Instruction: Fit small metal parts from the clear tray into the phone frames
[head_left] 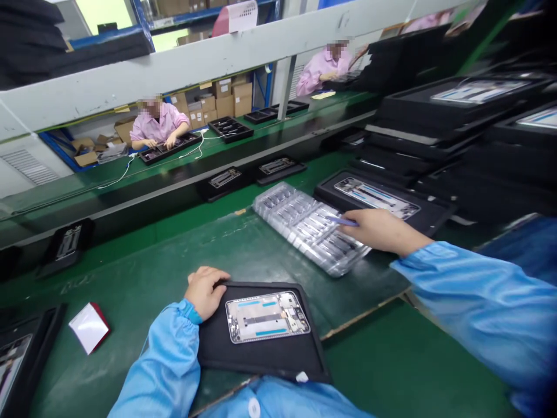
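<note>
A black foam tray (265, 360) lies at the table's front edge, close to my body. On it rests a phone frame (267, 317) with blue strips. My left hand (205, 290) holds the tray's upper left corner, fingers wrapped over the edge. Further right, my right hand (378, 229) is closed on a thin purple tool (343, 221), whose tip is over a clear plastic tray (296, 232). That tray has rows of compartments with small dark and silvery parts. Whether the tip touches a part, I cannot tell.
Another black tray with a phone frame (376, 196) sits behind my right hand, beside stacked black trays (448, 122). A red-and-white folded card (90, 328) lies left. Black trays stand along the belt. Two people in pink work across the line.
</note>
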Motion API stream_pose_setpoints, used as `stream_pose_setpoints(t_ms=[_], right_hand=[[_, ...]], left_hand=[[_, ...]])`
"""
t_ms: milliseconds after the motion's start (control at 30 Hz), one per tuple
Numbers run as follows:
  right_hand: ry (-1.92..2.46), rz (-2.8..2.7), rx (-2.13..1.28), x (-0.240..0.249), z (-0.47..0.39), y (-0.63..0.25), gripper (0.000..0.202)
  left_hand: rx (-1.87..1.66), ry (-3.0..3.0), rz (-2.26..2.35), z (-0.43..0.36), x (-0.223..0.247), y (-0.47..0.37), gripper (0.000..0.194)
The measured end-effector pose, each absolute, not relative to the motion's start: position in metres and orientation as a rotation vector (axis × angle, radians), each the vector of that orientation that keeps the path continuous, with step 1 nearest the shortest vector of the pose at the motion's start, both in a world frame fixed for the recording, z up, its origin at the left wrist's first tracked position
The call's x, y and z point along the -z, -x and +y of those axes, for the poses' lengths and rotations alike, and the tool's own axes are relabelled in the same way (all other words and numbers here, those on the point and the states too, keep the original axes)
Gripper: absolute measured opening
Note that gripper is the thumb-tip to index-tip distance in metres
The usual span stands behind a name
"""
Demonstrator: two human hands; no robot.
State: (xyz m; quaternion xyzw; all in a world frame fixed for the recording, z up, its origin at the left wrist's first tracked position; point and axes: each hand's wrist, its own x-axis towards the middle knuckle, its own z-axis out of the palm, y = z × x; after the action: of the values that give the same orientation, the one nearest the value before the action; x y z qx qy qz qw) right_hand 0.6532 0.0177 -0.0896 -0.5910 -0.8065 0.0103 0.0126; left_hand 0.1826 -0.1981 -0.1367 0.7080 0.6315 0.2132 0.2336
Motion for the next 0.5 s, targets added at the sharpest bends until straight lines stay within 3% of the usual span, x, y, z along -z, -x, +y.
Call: stream_pose_setpoints(t_ms=[133,333,500], right_hand=[[1.784,-2.497,-0.007,0.085,0.047,-0.619,0.051],[1.627,-2.723,-0.123,0.091,0.098,-0.573,0.043],[1.636,-2.757,-0.106,0.090,0.134,-0.565,0.046]], left_hand=[[-0.566,-1.959,1.758,-0.203,0.135,-0.189,0.033],[-0.570,-1.950,1.778,-0.205,0.135,-0.194,0.030],[-0.592,-1.903,1.776,-0.206,0.140,-0.196,0.030]])
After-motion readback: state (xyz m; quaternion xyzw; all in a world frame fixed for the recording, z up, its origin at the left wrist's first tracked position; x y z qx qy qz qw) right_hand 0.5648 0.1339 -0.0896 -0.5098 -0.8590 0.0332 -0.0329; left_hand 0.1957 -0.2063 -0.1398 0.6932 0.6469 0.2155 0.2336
